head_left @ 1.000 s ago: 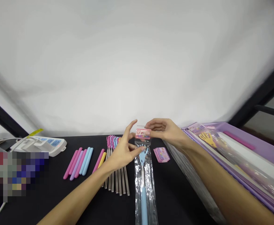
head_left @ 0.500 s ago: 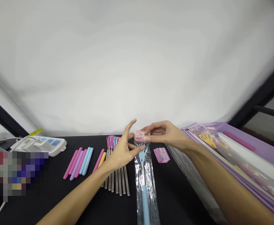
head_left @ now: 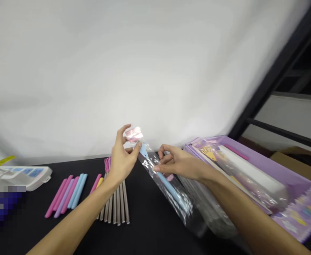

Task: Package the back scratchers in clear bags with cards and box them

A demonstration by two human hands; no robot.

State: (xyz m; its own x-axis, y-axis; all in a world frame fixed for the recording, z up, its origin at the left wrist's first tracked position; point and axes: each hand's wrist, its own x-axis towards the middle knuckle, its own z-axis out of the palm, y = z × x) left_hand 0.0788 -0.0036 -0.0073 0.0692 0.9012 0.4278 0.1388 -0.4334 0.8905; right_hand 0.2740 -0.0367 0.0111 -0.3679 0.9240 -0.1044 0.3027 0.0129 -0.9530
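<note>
A light-blue back scratcher point(head_left: 173, 190) with a metal shaft lies tilted inside a clear plastic bag point(head_left: 198, 226), its claw end up and to the left. At the bag's top sits a pink printed card point(head_left: 134, 134). My left hand point(head_left: 123, 157) pinches the bag just below that card, by the claw. Lower down, the thumb and fingers of my right hand point(head_left: 180, 163) close on the bag around the middle of the shaft. Behind my left forearm, metal rods point(head_left: 119, 203) with coloured claw heads lie in a row, partly hidden.
Pink, purple and blue handles point(head_left: 65, 194) lie on the black table at left, near a white power strip point(head_left: 38, 179). Clear plastic bags point(head_left: 214, 216) lie beside a purple box point(head_left: 267, 166) holding bagged back scratchers point(head_left: 208, 153). A black frame bar point(head_left: 272, 74) rises at right.
The bagged back scratcher has gone from upright in view to slanted, its lower end swung right. My right hand has moved from the card down to the shaft. The view has turned right.
</note>
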